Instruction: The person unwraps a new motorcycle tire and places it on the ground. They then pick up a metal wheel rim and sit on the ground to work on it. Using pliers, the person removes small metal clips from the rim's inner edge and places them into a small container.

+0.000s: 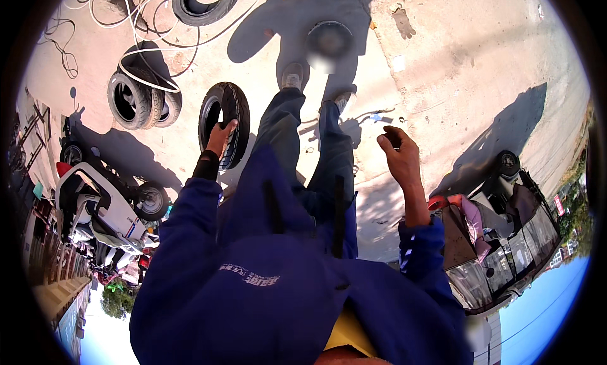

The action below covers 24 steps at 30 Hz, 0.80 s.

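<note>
A black tire point(238, 134) stands upright on the ground beside my left leg. My left hand point(221, 137) is closed around the tire's near side wall and tread, with the fingers hooked over the rubber. The hollow middle of the tire faces left. My right hand point(401, 155) hangs in the air to the right of my legs. Its fingers are loosely bent and stand apart from the thumb, and nothing shows between them. A round dark basin point(330, 33), partly blurred, sits on the ground ahead of my feet.
Several tires point(129, 101) lean together at the left, with a pale hose point(134, 24) looped over them. Another tire point(208, 11) lies farther off. A white scooter point(104, 204) stands at left, a three-wheeled vehicle point(506, 238) at right. Small tools point(377, 117) lie near my right foot.
</note>
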Motion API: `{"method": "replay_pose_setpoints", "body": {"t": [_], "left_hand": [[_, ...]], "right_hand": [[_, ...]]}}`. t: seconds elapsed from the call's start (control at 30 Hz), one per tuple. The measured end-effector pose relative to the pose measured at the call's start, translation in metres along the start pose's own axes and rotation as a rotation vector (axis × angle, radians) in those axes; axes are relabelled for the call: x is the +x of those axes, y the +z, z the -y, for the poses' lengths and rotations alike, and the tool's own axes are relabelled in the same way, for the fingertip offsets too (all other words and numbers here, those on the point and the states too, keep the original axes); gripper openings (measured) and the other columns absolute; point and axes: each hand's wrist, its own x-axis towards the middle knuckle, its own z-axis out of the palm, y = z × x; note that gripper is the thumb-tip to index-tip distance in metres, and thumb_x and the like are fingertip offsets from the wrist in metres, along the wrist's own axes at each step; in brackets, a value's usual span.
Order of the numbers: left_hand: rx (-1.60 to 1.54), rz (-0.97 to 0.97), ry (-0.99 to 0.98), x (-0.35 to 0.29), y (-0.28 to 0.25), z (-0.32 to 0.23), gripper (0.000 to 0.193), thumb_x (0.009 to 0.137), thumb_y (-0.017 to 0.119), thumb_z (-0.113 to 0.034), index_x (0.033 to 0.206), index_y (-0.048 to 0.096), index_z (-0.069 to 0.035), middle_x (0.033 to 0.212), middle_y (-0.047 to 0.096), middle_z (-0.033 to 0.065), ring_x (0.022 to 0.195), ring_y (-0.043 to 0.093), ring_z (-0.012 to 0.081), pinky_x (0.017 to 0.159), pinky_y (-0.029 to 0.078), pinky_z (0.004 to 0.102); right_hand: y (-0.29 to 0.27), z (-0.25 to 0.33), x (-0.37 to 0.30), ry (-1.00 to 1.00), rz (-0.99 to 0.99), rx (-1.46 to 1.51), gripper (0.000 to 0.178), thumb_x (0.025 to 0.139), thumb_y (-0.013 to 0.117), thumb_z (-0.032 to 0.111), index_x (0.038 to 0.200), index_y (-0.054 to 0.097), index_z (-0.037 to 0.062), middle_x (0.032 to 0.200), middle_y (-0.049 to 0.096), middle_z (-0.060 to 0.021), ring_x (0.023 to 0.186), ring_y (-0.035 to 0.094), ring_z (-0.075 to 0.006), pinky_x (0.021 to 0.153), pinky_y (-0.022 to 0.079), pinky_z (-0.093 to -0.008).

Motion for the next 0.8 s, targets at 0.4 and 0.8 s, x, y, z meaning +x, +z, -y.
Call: {"method": "replay_pose_setpoints", "body": {"t": [0.4,0.8], "left_hand": [[0.387,-0.331,0.118,0.153,0.138,-0.012,0.088,0.083,0.084,-0.049,0.139,0.049,0.009,0.126,0.067,0.0302,0.120,0.065,0.0420,0.103,0.050,0.0459],[0.456,-0.367,0.116,0.327,0.211,0.065,0.092,0.081,0.086,-0.046,0.143,0.045,0.007,0.137,0.061,0.0297,0.130,0.058,0.0429,0.110,0.045,0.0477]], "right_hand": [[0.144,-0.074,0.344,-0.241,0.280,-0.500,0.065,0.083,0.081,0.035,0.132,0.064,-0.0040,0.126,0.070,-0.0258,0.121,0.066,-0.0418,0.103,0.051,-0.0461],[0.255,-0.154,0.506,-0.672,0.076,-1.032,0.120,0.073,0.093,0.041,0.167,0.020,0.0282,0.161,0.031,-0.0276,0.148,0.033,-0.0515,0.111,0.039,-0.0626]]}}
